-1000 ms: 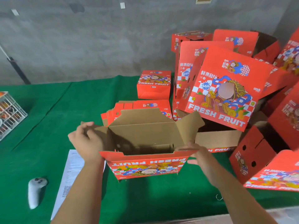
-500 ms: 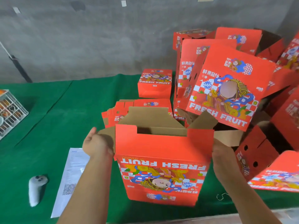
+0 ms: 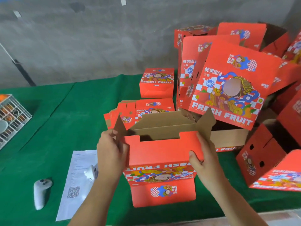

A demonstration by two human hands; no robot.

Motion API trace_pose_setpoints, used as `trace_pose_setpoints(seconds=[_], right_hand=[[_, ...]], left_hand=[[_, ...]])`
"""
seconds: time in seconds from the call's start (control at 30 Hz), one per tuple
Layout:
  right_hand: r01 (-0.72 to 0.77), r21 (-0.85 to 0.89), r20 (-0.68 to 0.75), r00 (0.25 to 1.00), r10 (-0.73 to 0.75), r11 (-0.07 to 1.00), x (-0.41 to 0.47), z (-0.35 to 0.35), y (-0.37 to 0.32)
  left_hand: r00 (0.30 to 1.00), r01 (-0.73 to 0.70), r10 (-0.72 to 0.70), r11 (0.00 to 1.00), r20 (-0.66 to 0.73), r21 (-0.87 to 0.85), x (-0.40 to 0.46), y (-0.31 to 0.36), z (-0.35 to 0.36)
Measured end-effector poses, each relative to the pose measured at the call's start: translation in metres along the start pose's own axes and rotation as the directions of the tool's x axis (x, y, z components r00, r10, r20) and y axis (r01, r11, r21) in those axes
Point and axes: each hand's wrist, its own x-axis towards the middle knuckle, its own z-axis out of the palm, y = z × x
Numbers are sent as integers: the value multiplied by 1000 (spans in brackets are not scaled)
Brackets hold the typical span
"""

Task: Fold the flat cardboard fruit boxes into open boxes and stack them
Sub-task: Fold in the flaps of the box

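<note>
On the green counter point(image 3: 68, 115), in front of me, the half-formed box point(image 3: 160, 154) now shows its printed front, flaps up. Left hand point(image 3: 111, 151) grips its left edge; right hand point(image 3: 205, 159) pinches the right. It has turned upright since a second ago; bottom flaps need locking next.

two bare forearms, no sleeves showing; left hand point(image 3: 112, 150) and right hand point(image 3: 206, 159) bare, ungloved.

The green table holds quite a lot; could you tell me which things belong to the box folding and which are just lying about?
Job in hand:
half-folded box, gripped by left hand and right hand
flat box stack
folded box pile

Lying about:
white controller
printed sheet
wire basket
</note>
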Motion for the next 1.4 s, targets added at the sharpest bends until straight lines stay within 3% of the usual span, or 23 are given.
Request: trace_pose_setpoints(seconds=[0.1, 0.17, 0.27, 0.4, 0.57, 0.67, 0.73, 0.8, 0.9, 1.0, 1.1, 1.13, 1.2, 1.23, 1.3, 1.4], right_hand=[[7, -43, -16, 1000, -8, 999, 2, 2, 2], [-67, -115, -1, 998, 67, 991, 1, 3, 3], [-105, -218, -36, 994, 100, 970, 3, -2, 4], [40, -249, -3, 999, -42, 968, 8, -5, 9], [32, -202, 39, 999, -24, 979, -1, -4, 12], [67, -196, 41, 997, -60, 978, 3, -2, 11], [84, -194, 40, 996, -78, 977, 5, -2, 13], [108, -204, 39, 994, -103, 973, 6, -5, 17], [137, -202, 31, 991, -133, 970, 6, -9, 21], [168, -197, 43, 986, -163, 966, 7, -10, 25], [196, -184, 69, 980, -186, 963, 9, -10, 26], [214, -178, 67, 976, -205, 960, 9, -10, 26], [271, -179, 72, 962, -262, 946, 8, -9, 29], [294, -180, 82, 955, -284, 939, 8, -8, 32], [313, -173, 99, 949, -300, 934, 9, -10, 37], [216, -53, 118, 971, -209, 975, 10, -15, 37]], left_hand=[[1000, -21, 23, 988, -7, 150, 4, 4, 3], [997, -12, -7, 973, 82, 229, 3, 16, 12], [949, -256, 183, 922, 255, 290, -6, 22, 25], [951, -213, 156, 957, 268, 200, -14, 8, 24], [944, -251, 205, 955, 260, 156, -17, -2, 23], [910, -290, 288, 956, 297, -41, -13, -1, 24], [857, -235, 292, 955, 424, -184, -3, 5, 22], [830, -220, 263, 965, 492, -145, 8, 12, 24], [830, -182, 90, 977, 551, 115, 29, 29, 32], [754, -107, -39, 977, 656, 182, 40, 38, 44], [661, 259, -318, 947, 680, 191, 56, 31, 49], [635, 321, -397, 916, 663, 240, 66, 28, 53], [609, 224, -411, 909, 678, 350, 80, 29, 64], [631, 142, -379, 914, 677, 380, 81, 31, 70], [757, 86, -304, 924, 578, 373, 72, 34, 81], [917, 12, -121, 961, 380, 276, 48, 32, 81]])
